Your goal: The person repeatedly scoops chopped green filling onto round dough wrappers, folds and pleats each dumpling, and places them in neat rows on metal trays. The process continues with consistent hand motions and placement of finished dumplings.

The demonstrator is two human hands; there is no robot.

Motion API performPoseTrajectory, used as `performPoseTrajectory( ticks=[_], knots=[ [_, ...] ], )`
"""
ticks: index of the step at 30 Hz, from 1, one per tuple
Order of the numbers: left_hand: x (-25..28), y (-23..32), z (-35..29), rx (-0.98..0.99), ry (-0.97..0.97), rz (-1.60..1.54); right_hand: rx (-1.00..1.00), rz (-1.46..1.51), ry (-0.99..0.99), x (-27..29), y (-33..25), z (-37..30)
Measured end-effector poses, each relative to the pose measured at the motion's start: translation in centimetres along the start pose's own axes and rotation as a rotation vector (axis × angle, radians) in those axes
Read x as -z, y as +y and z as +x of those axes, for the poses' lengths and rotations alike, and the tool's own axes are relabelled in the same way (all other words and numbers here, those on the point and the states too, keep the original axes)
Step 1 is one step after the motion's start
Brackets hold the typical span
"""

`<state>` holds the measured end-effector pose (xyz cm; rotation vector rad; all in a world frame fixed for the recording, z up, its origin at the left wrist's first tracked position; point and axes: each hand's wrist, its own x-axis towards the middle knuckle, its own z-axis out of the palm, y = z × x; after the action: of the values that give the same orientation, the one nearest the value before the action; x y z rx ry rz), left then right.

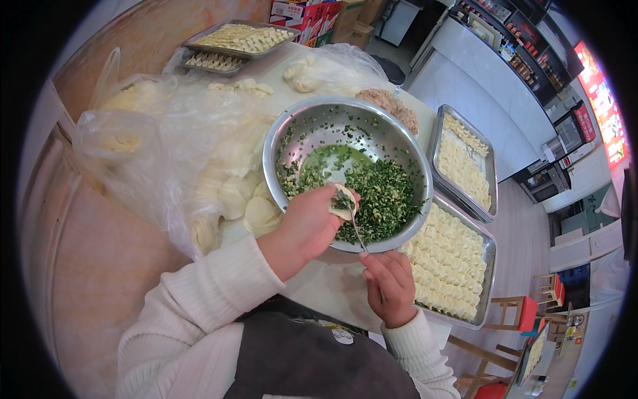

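Note:
My left hand (310, 219) is closed around a round dumpling wrapper (340, 211), cupped above the near rim of a big steel bowl (274, 179). Chopped green filling (382, 193) covers much of the bowl's bottom, with green liquid at its left side. In my right hand (391, 282) is the handle of a thin metal spoon (359, 234). Its tip lies in the wrapper, where some of the green filling sits. A loose stack of pale wrappers (260, 211) lies just left of the bowl.
Trays of folded dumplings (448, 263) stand right of the bowl, with another tray (460, 166) farther back. Clear plastic bags (166, 146) with wrappers spread over the left. Minced meat (389, 106) sits behind the bowl. Stacked dumpling trays (242, 38) are at the far left; red stools (522, 312) stand right.

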<state>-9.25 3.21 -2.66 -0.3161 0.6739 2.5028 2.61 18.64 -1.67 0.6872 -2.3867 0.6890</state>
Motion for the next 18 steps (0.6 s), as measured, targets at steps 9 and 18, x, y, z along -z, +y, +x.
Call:
performPoseTrajectory(
  ticks=[9,18],
  knots=[
    [-0.4,0.5,0.1,-0.023,-0.046,-0.011,-0.744,0.686,0.208,1.3,-1.4,2.0],
    [0.3,1.5,-0.2,-0.076,-0.023,0.027,-0.358,0.229,0.225,2.4,-0.4,2.2]
  ],
)
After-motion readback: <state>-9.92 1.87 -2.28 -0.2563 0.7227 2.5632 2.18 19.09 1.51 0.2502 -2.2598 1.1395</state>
